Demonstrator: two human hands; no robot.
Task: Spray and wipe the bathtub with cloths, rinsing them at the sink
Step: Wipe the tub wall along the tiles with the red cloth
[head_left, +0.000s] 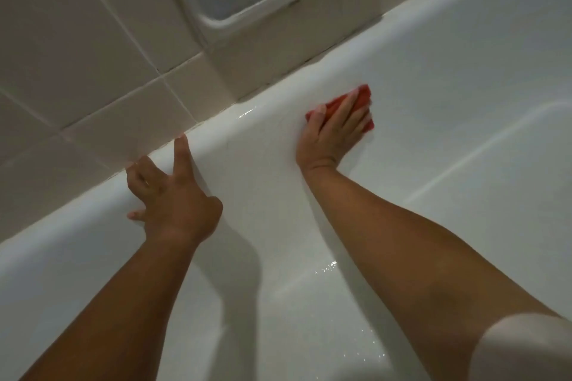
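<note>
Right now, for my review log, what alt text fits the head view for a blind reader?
The right hand presses a red cloth flat against the inner wall of the white bathtub, just below its rim. The left hand braces with spread fingers on the rim, beside the tiled wall.

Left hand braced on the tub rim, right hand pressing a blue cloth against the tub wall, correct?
Not quite: the cloth is red, not blue, as the head view shows. The rest holds: left hand braced on the tub rim, right hand pressing the cloth against the tub wall.
</note>
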